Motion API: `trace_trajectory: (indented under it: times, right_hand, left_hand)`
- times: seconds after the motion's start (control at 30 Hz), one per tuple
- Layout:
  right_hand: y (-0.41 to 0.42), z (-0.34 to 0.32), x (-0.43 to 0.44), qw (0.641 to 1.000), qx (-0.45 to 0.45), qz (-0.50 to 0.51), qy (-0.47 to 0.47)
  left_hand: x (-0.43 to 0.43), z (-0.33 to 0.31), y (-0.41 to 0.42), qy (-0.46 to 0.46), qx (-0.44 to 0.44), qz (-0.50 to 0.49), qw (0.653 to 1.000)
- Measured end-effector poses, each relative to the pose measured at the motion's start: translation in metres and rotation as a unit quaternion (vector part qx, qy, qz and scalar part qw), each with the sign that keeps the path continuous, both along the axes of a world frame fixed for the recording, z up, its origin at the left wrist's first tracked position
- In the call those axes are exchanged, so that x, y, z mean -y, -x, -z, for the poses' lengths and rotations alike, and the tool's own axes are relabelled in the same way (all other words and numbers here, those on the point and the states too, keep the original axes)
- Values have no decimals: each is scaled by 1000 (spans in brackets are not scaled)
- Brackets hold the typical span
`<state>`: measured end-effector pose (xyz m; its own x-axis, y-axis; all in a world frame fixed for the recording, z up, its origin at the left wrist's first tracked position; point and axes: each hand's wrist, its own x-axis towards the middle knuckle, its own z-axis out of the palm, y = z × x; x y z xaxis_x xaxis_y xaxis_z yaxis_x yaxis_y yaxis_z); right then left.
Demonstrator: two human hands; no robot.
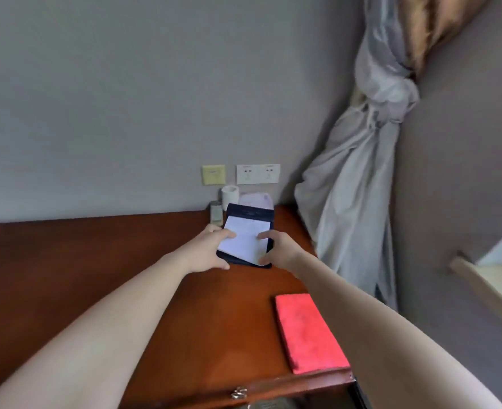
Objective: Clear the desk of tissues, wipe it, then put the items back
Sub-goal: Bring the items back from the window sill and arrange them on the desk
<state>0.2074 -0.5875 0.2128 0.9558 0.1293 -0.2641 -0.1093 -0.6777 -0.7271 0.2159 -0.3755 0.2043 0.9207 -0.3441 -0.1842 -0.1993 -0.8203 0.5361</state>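
At the 1 o'clock corner of the desk (125, 276), a dark pad (249, 212) lies flat with a white sheet (245, 239) on its face. The sheet sits slightly askew on the pad.

Left hand (207, 250): grasps the pad at its 9 o'clock edge. The fingers lie over the sheet and the thumb rests at the pad's near corner.

Right hand (282, 249): grasps the pad at its 3 o'clock edge. One finger rests on the sheet and the thumb is at the near corner.

Beyond the pad, at 12 o'clock and against the wall, stand three items:
- a small bottle (215, 212), just beside the pad's far left corner;
- a white roll (230, 193), behind the bottle;
- a pale tissue pack (257, 199), partly hidden by the pad's top edge.

A red cloth (308, 332), folded flat, lies at the desk's 4 o'clock, near the front edge and well apart from the pad.

Two white sockets (258, 173) and a yellowish plate (213, 174) are set in the wall above the roll. A knotted curtain (355, 184) hangs at 2 o'clock, off the desk. A metal drawer handle (239, 392) shows at 6 o'clock.
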Motion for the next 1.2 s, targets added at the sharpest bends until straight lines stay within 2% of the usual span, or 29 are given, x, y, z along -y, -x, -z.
trace_trajectory:
  times: [0.17, 0.37, 0.7, 0.9, 1.1, 1.2]
  right_hand:
    - [-71, 23, -64, 996, -13, -86, 16]
    - [-162, 50, -111, 990, -51, -130, 23]
    - [-273, 108, -158, 976, -119, -176, 49]
    - [-321, 133, -178, 971, -121, -193, 69]
    - [-334, 160, -190, 950, -75, -249, 174]
    - [-338, 163, -191, 915, -38, -289, 278]
  left_hand:
    - [-63, 20, -36, -3, -19, -70, 997]
    - [-111, 47, -105, 11, -59, -115, 992]
    - [-154, 112, -210, 11, -136, -124, 983]
    - [-165, 142, -255, -2, -150, -136, 979]
    - [-163, 163, -277, -37, -145, -120, 982]
    - [-155, 172, -280, -90, -128, -93, 983]
